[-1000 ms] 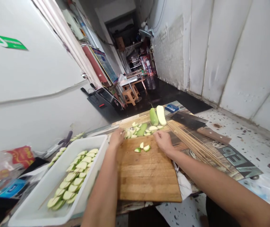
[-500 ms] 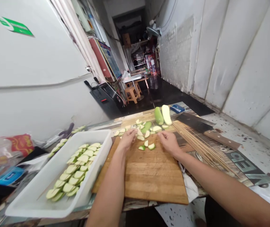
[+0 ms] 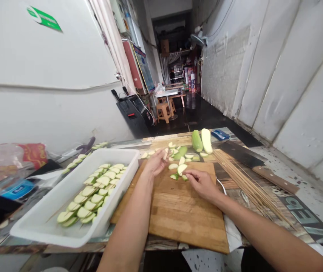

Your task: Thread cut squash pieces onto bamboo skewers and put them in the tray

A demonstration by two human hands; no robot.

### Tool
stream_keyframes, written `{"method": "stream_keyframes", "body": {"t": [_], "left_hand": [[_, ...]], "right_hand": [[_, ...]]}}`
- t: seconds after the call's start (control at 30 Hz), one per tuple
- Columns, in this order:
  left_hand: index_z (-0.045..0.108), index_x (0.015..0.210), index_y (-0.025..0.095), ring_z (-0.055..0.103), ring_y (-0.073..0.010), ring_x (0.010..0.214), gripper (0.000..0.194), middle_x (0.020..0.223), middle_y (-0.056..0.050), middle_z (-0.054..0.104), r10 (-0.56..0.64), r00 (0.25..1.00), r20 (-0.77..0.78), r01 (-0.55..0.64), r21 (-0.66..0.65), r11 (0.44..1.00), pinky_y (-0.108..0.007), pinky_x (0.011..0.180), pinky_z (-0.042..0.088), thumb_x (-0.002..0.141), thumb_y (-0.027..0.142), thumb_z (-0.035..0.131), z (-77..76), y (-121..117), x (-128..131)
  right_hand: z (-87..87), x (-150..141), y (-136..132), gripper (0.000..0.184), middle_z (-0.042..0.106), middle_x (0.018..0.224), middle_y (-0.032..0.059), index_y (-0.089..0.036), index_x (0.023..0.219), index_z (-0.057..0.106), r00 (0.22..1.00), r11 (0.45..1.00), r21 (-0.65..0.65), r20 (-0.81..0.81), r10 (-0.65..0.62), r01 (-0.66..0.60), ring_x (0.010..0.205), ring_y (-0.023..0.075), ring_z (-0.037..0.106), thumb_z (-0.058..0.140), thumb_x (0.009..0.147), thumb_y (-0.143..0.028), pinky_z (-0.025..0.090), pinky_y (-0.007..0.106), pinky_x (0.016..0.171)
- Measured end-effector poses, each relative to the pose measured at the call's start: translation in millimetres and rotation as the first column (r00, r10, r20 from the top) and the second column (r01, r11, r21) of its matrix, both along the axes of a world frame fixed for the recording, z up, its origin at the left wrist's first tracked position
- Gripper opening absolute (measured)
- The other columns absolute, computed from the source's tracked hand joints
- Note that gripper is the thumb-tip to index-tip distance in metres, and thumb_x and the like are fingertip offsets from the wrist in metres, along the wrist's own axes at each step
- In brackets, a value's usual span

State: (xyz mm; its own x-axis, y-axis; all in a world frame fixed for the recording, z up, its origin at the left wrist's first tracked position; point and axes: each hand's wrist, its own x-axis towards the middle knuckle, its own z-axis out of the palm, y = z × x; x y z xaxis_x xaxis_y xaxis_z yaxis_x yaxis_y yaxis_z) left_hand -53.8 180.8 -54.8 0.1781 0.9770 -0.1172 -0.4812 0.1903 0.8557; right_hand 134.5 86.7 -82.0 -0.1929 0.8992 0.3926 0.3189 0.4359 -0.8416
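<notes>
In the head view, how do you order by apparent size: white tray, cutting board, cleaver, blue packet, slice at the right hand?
1. Cutting board and white tray: too alike to rank, the board being partly hidden
2. Cleaver
3. Blue packet
4. Slice

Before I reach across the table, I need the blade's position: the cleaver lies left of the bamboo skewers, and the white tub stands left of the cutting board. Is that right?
Not quite: the cleaver lies to the right of the bamboo skewers, as the head view shows. The white tub does stand left of the cutting board.
</notes>
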Motion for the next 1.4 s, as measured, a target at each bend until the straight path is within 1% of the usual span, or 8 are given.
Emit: {"method": "stream_keyframes", "body": {"t": [0.1,0.2,0.27,0.37,0.5,0.57,0.7,1.4], "left_hand": [[0.057,0.095,0.011,0.049,-0.0034,0.050,0.018,0.083,-0.009,0.063,0.014,1.000,0.001,-0.014,0.009,1.000,-0.012,0.042,0.039,0.078,0.009,0.054,-3.9,3.6,-2.6],[0.056,0.078,0.008,0.044,-0.0018,0.047,0.002,0.085,-0.012,0.063,0.043,0.999,-0.009,-0.044,-0.033,0.998,-0.010,0.036,0.034,0.078,0.009,0.055,-6.0,5.4,-3.6],[0.054,0.073,0.008,0.044,-0.0014,0.046,0.007,0.087,-0.014,0.062,0.043,0.999,0.018,-0.041,-0.106,0.993,-0.010,0.035,0.033,0.079,0.008,0.051,-4.4,5.4,-4.1],[0.056,0.079,0.009,0.050,-0.0040,0.052,0.008,0.085,-0.012,0.061,0.050,0.995,0.083,-0.031,-0.209,0.977,-0.010,0.038,0.038,0.081,0.007,0.048,0.4,4.4,-5.4],[0.056,0.095,0.011,0.059,-0.0082,0.063,0.022,0.081,-0.008,0.062,0.109,0.991,0.081,-0.090,-0.205,0.975,-0.012,0.049,0.047,0.077,-0.001,0.048,2.1,3.8,-7.2],[0.055,0.096,0.012,0.063,-0.0124,0.072,0.022,0.084,-0.009,0.063,0.135,0.988,0.071,-0.117,-0.219,0.969,-0.017,0.057,0.051,0.077,0.001,0.050,0.1,4.7,-7.8],[0.054,0.089,0.010,0.062,-0.0215,0.090,0.012,0.092,-0.015,0.064,0.112,0.990,0.087,-0.083,-0.286,0.955,-0.030,0.073,0.054,0.078,0.007,0.051,-4.1,7.8,-8.4],[0.053,0.082,0.010,0.062,-0.0222,0.092,0.005,0.087,-0.016,0.065,0.122,0.987,0.105,-0.083,-0.314,0.946,-0.032,0.075,0.054,0.081,0.009,0.048,-1.6,5.0,-0.2]], "right_hand": [[-0.6,0.8,-0.1,0.024,0.070,0.087,0.0044,-0.020,0.089,0.068,0.999,1.000,-0.006,0.038,-0.020,0.021,0.077,0.0183,0.063,0.045,0.081,-0.023,0.046,0.027,0.069],[-1.2,1.2,0.5,0.024,0.070,0.086,0.0043,-0.019,0.087,0.068,0.997,1.000,-0.014,0.075,-0.014,0.015,0.076,0.0184,0.063,0.045,0.081,-0.022,0.046,0.027,0.069],[-1.2,1.1,0.8,0.024,0.070,0.086,0.0042,-0.019,0.086,0.068,0.996,1.000,-0.021,0.090,-0.008,0.010,0.076,0.0185,0.063,0.044,0.080,-0.021,0.046,0.027,0.069],[-1.6,1.1,1.6,0.024,0.070,0.085,0.0036,-0.020,0.085,0.068,0.995,1.000,-0.025,0.099,-0.010,0.013,0.076,0.0183,0.062,0.044,0.080,-0.021,0.045,0.027,0.069],[-3.9,1.5,3.3,0.025,0.070,0.086,0.0028,-0.020,0.086,0.068,0.994,1.000,-0.021,0.107,-0.006,0.009,0.078,0.0181,0.063,0.043,0.081,-0.021,0.045,0.027,0.071],[-5.1,1.6,3.7,0.025,0.070,0.087,0.0027,-0.021,0.085,0.068,0.994,1.000,-0.023,0.113,-0.004,0.007,0.078,0.0183,0.063,0.043,0.081,-0.022,0.045,0.027,0.071],[-4.9,1.5,3.0,0.024,0.070,0.085,0.0035,-0.020,0.085,0.069,0.993,0.999,-0.041,0.113,-0.017,0.022,0.076,0.0186,0.063,0.046,0.080,-0.022,0.046,0.027,0.069],[-3.1,0.0,2.8,0.025,0.070,0.084,0.0028,-0.019,0.086,0.070,0.992,0.998,-0.046,0.123,-0.035,0.041,0.074,0.0170,0.063,0.046,0.080,-0.020,0.046,0.025,0.069]]}}
